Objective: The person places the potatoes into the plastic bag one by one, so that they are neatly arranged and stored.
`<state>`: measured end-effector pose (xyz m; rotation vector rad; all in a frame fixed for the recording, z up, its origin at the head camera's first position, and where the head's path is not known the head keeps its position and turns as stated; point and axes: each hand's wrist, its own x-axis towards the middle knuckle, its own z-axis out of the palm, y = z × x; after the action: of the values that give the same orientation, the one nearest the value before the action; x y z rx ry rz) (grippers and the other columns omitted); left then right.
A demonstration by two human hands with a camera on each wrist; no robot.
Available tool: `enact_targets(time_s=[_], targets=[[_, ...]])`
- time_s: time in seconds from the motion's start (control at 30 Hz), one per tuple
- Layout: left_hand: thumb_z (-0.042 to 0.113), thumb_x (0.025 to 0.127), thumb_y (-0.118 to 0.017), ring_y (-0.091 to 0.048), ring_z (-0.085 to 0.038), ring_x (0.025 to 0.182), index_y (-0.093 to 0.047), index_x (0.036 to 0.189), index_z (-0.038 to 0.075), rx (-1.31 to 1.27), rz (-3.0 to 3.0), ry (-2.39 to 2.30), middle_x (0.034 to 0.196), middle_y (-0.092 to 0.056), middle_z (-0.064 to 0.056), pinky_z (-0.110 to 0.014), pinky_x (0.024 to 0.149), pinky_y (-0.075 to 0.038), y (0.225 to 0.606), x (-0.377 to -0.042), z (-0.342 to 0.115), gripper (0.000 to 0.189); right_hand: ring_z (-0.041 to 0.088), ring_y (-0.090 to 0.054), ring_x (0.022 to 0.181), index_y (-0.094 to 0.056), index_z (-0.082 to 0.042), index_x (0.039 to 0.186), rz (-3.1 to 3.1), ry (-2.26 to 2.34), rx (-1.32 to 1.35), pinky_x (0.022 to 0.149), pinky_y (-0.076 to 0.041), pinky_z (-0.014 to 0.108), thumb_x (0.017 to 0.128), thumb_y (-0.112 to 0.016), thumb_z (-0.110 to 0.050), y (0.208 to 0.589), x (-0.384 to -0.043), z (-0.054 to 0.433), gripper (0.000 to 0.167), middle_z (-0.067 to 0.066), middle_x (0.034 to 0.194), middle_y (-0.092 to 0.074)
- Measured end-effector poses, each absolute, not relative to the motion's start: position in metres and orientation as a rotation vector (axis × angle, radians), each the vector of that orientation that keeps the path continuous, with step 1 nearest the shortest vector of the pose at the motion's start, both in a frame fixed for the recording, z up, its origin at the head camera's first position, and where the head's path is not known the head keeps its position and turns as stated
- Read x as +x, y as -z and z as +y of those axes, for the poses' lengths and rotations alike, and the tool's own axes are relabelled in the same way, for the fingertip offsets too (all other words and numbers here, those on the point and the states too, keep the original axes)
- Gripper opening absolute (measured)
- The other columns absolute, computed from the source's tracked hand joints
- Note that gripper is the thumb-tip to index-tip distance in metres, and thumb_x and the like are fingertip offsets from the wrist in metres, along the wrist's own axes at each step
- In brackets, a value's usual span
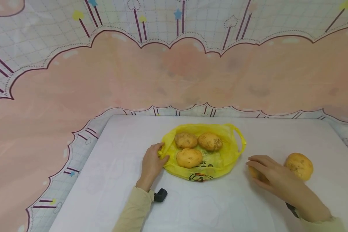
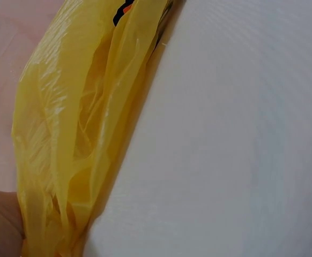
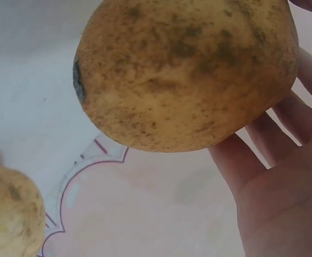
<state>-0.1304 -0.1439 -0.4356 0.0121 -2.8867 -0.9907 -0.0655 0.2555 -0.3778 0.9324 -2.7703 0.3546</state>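
Observation:
A yellow plastic bag [image 1: 220, 164] lies spread with its mouth up on the table, three potatoes [image 1: 189, 158] inside it. At its left edge my left hand [image 1: 153, 162] grips the plastic; the bunched bag [image 2: 54, 134] fills the left of the left wrist view. To the right of the bag, my right hand [image 1: 274, 177] holds a potato [image 3: 188, 75], its fingers curled round it. In the head view most of that potato is hidden under the hand. Another potato [image 1: 300, 166] sits on the table just beyond the right hand.
The white table [image 1: 127, 135] carries everything. Behind it and down its left side hangs a patterned cloth [image 1: 139, 77] in pink and white. A yellow bag handle loop [image 1: 243, 141] sticks out toward the right. A black wrist device [image 1: 160, 195] is on the left wrist.

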Motion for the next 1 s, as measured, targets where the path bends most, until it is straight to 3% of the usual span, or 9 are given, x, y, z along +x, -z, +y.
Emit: enact_targets(time_s=[0.43,0.5,0.57,0.67,0.7,0.77,0.87,0.93,1.0], targets=[[0.018,0.086,-0.078,-0.058,-0.033,0.114,-0.060,0.131,0.004,0.003,-2.870,0.981,0.124,-0.062,-0.016,-0.046,0.099,-0.048,0.439,-0.130,-0.144,0.051,0.024,-0.063,0.111,-0.068,-0.009,0.119,-2.696,-0.373,1.024,0.083,-0.059,0.039,0.070,-0.089,-0.015,0.376,-0.061,0.235,0.054,0.006,0.127,-0.062],[0.018,0.086,-0.078,-0.058,-0.033,0.114,-0.060,0.132,0.004,0.008,-2.869,0.978,0.125,-0.062,-0.016,-0.046,0.099,-0.048,0.440,-0.130,-0.144,0.051,0.024,-0.063,0.111,-0.068,-0.008,0.120,-2.673,-0.385,1.042,0.083,-0.058,0.039,0.085,-0.080,-0.032,0.376,-0.062,0.232,0.044,0.007,0.127,-0.062],[0.018,0.086,-0.078,-0.058,-0.033,0.114,-0.060,0.131,0.004,0.005,-2.864,0.975,0.125,-0.062,-0.016,-0.046,0.098,-0.048,0.440,-0.130,-0.145,0.051,0.025,-0.063,0.110,-0.068,-0.007,0.119,-2.650,-0.398,1.064,0.083,-0.059,0.039,0.096,-0.058,-0.047,0.377,-0.064,0.228,0.047,0.008,0.126,-0.062],[0.018,0.086,-0.078,-0.058,-0.033,0.114,-0.060,0.132,0.004,0.003,-2.860,0.977,0.125,-0.062,-0.016,-0.046,0.099,-0.048,0.440,-0.131,-0.146,0.052,0.025,-0.063,0.109,-0.068,-0.005,0.118,-2.613,-0.422,1.107,0.082,-0.059,0.038,0.099,-0.025,-0.053,0.379,-0.065,0.221,0.067,0.009,0.123,-0.063],[0.018,0.086,-0.078,-0.058,-0.033,0.114,-0.059,0.132,0.004,0.001,-2.858,0.979,0.125,-0.062,-0.017,-0.046,0.099,-0.048,0.440,-0.131,-0.147,0.052,0.025,-0.063,0.109,-0.068,-0.005,0.118,-2.604,-0.425,1.116,0.082,-0.059,0.038,0.099,-0.024,-0.053,0.379,-0.065,0.219,0.068,0.009,0.123,-0.063],[0.017,0.086,-0.078,-0.058,-0.033,0.114,-0.059,0.132,0.003,-0.001,-2.856,0.987,0.125,-0.062,-0.017,-0.047,0.099,-0.048,0.440,-0.131,-0.147,0.052,0.025,-0.063,0.109,-0.068,-0.005,0.118,-2.594,-0.432,1.130,0.083,-0.059,0.038,0.099,-0.027,-0.053,0.379,-0.066,0.216,0.065,0.009,0.123,-0.063],[0.018,0.086,-0.078,-0.057,-0.033,0.115,-0.059,0.132,0.003,-0.003,-2.861,0.995,0.126,-0.061,-0.017,-0.047,0.100,-0.047,0.439,-0.131,-0.147,0.052,0.025,-0.063,0.111,-0.068,-0.005,0.119,-2.600,-0.441,1.136,0.085,-0.058,0.038,0.096,-0.061,-0.042,0.379,-0.065,0.213,0.044,0.009,0.124,-0.063],[0.018,0.086,-0.077,-0.057,-0.033,0.115,-0.059,0.132,0.003,-0.011,-2.863,0.997,0.126,-0.061,-0.017,-0.047,0.099,-0.047,0.439,-0.130,-0.146,0.052,0.025,-0.063,0.111,-0.068,-0.005,0.119,-2.606,-0.442,1.141,0.086,-0.058,0.038,0.083,-0.081,-0.027,0.378,-0.065,0.210,0.043,0.009,0.124,-0.063],[0.018,0.086,-0.077,-0.058,-0.033,0.114,-0.059,0.132,0.003,-0.017,-2.863,0.997,0.125,-0.062,-0.017,-0.047,0.099,-0.048,0.439,-0.130,-0.145,0.052,0.025,-0.062,0.112,-0.068,-0.006,0.119,-2.606,-0.440,1.145,0.086,-0.058,0.038,0.069,-0.089,-0.013,0.378,-0.065,0.208,0.054,0.009,0.124,-0.063]])
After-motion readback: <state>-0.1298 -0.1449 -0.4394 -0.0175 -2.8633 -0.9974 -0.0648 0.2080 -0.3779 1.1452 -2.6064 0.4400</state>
